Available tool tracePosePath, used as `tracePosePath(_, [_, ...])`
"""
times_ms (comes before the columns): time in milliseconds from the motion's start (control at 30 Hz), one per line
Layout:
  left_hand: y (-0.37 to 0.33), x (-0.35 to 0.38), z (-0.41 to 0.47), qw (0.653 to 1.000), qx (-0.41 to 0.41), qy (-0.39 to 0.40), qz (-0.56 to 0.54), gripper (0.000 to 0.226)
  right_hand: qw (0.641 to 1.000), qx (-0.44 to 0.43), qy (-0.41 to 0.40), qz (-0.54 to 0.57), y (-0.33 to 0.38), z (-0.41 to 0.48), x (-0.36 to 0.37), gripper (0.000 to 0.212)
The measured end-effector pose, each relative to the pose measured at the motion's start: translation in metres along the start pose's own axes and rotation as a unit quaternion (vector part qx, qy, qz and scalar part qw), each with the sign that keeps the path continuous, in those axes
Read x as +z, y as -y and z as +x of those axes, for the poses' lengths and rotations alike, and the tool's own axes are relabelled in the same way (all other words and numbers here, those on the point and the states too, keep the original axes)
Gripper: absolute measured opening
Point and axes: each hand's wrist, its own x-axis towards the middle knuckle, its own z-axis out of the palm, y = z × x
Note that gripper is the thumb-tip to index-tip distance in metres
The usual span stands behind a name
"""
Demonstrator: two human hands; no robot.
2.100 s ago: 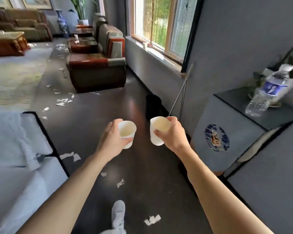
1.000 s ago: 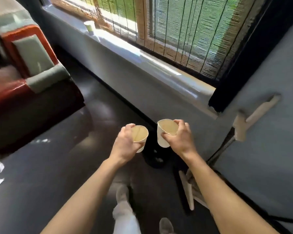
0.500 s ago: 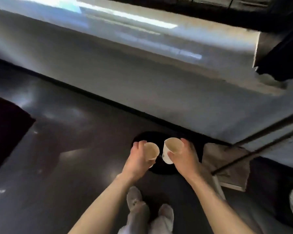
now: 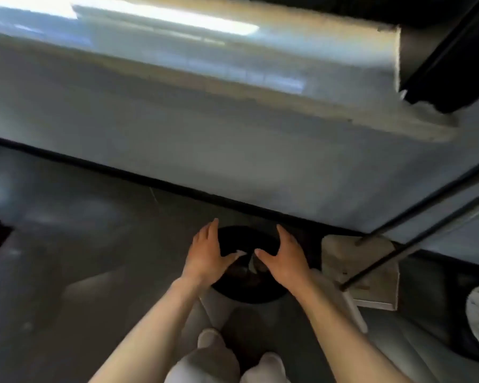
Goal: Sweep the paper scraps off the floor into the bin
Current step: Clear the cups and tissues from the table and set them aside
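I stand over the black bin (image 4: pixel 249 296), which sits on the floor (image 4: pixel 80 244) against the wall (image 4: pixel 233 150) at my 12 o'clock. My left hand (image 4: pixel 208 255) and right hand (image 4: pixel 284 258) hover above its mouth, both spread flat and holding nothing. The palms face inward, I judge, so whatever drops lands inside. Pale shapes (image 4: pixel 246 261) lie in the bin between my thumbs, but blur hides what they are. A dustpan (image 4: pixel 371 272) rests at the bin's 3 o'clock, long handles (image 4: pixel 415 239) leaning over it with their tops cut off. No scraps show on this stretch of floor.
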Motion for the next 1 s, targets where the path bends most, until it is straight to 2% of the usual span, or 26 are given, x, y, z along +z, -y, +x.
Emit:
tracePosePath(133, [-0.064, -0.100, -0.050, 0.998, 0.048, -0.048, 0.018, 0.090, 0.997, -0.065, -0.036, 0.003, 0.079, -0.064, -0.071, 0.076])
tracePosePath(300, [-0.145, -0.220, -0.122, 0.984, 0.139, -0.099, 0.040, 0.086, 0.990, -0.105, -0.091, 0.004, 0.163, -0.162, -0.171, 0.078])
tracePosePath(400, [-0.189, -0.265, -0.155, 0.970, 0.209, -0.109, 0.061, 0.084, 0.981, -0.123, -0.148, 0.002, 0.188, -0.214, -0.216, 0.081])
tracePosePath(500, [-0.243, -0.283, -0.179, 0.943, 0.286, -0.096, 0.144, 0.084, 0.969, -0.117, -0.213, -0.039, 0.188, -0.266, -0.259, 0.083])
tracePosePath(600, [-0.306, -0.276, -0.213, 0.901, 0.386, -0.097, 0.173, 0.089, 0.943, -0.072, -0.315, -0.082, 0.165, -0.325, -0.300, 0.085])
tracePosePath(733, [-0.384, -0.239, -0.289, 0.824, 0.521, -0.060, 0.215, 0.099, 0.893, 0.040, -0.439, -0.095, 0.114, -0.424, -0.336, 0.087])
tracePosePath(800, [-0.412, -0.219, -0.320, 0.792, 0.565, -0.056, 0.224, 0.099, 0.877, 0.078, -0.462, -0.106, 0.093, -0.470, -0.344, 0.087])
tracePosePath(900, [-0.456, -0.162, -0.395, 0.724, 0.651, -0.002, 0.228, 0.103, 0.842, 0.177, -0.496, -0.113, 0.036, -0.570, -0.344, 0.087])
tracePosePath(1000, [-0.487, -0.102, -0.483, 0.654, 0.716, 0.060, 0.237, 0.111, 0.803, 0.273, -0.525, -0.074, -0.031, -0.667, -0.331, 0.088])
